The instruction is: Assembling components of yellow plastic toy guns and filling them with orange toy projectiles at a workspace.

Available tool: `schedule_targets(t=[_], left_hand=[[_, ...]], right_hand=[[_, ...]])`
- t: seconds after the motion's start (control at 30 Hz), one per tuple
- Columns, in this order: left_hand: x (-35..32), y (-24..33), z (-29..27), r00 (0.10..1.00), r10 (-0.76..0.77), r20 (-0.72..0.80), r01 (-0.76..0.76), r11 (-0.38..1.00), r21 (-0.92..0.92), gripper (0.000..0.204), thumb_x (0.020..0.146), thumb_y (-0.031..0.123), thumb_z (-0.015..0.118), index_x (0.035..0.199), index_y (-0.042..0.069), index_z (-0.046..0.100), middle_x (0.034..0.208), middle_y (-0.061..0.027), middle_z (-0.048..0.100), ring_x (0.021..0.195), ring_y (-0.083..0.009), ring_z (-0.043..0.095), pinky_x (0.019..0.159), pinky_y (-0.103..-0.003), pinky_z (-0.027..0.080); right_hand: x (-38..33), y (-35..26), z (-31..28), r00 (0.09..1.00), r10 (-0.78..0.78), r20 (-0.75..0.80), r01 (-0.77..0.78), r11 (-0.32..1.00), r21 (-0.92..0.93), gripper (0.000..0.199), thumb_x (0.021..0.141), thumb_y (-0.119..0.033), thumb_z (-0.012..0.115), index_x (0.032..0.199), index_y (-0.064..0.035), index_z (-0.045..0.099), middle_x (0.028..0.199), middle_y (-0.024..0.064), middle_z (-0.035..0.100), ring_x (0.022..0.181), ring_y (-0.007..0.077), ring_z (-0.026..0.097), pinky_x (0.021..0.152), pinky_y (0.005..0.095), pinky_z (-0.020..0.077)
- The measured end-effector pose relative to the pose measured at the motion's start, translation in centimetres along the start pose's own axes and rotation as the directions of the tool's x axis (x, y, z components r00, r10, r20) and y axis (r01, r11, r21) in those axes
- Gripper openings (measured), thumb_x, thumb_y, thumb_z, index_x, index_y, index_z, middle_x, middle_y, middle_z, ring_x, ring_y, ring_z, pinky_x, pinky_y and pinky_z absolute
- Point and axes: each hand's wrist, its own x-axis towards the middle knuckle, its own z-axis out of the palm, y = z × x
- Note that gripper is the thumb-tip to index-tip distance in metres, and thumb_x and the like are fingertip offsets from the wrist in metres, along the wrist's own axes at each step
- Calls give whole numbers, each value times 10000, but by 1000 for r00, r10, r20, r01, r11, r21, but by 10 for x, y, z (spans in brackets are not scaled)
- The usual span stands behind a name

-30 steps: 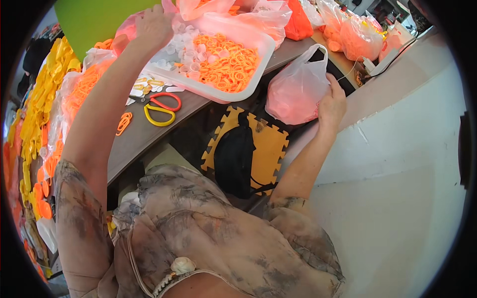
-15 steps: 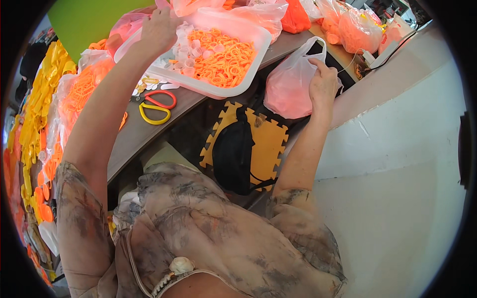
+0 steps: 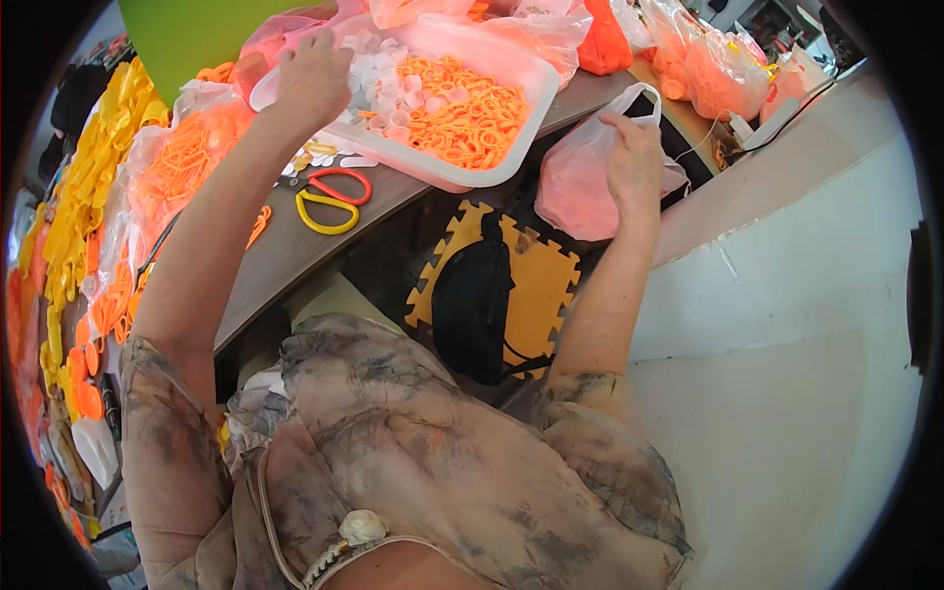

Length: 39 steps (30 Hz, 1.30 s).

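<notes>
My left hand is over the left end of a white plastic tray, beside a pink plastic bag. Its fingers curl down, and whatever they hold is hidden. Inside the tray lie many small orange ring-shaped pieces, with clear plastic caps heaped toward the left. On the right, my right hand grips a whitish, pink-tinted plastic bag near its handles. That bag hangs just off the table edge, and its contents cannot be made out.
Scissors with red and yellow handles lie on the table below the tray. Orange pieces in a clear bag and yellow strips crowd the left. More filled bags stand back right. Below are a black bag and yellow foam mat.
My left hand has come down slightly from the pink plastic at the tray's far side. My right hand stays on the plastic bag. The whole view has shifted a little.
</notes>
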Motion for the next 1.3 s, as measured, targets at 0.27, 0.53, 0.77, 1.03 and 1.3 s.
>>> schedule_targets(t=[0.27,0.53,0.77,1.03,1.3], left_hand=[[1,71,-15,890,326,-319,-403,890,-215,634,731,4,540,1294,293,507,1180,-122,501,1101,-278,478,877,-425,392],[-14,-5,-5,996,-88,31,88,996,4,422,677,-19,549,1084,84,591,1119,-114,506,1055,-301,481,818,-436,404],[-31,-10,2,984,-19,-177,3,996,-91,372,680,-38,543,1023,85,620,1054,-126,508,1033,-292,482,808,-429,405],[-22,24,-11,917,255,-306,-343,896,-283,640,722,-29,585,1298,236,490,1095,-135,518,1026,-317,507,871,-442,406],[-22,6,-24,920,287,-266,-344,917,-203,546,864,247,595,1371,161,413,1179,-162,536,1085,-325,519,952,-414,400]], right_hand=[[4,-79,7,985,-171,2,166,956,241,280,900,-93,445,1075,-134,660,963,169,521,916,315,547,832,371,433],[-17,3,-5,999,31,-44,-31,1000,1,277,881,-66,434,1033,-89,665,910,197,507,921,353,535,820,397,427],[-26,-10,-2,996,78,32,-78,997,-8,249,888,-74,449,1002,-82,670,932,190,511,912,352,541,816,402,432],[1,-61,30,952,-298,-73,306,932,192,318,864,-64,502,1141,-167,619,968,151,500,913,303,537,843,381,439],[-8,-108,46,960,-274,-56,266,831,488,393,901,-180,508,1294,-162,515,1247,124,459,1120,242,479,892,337,429]])
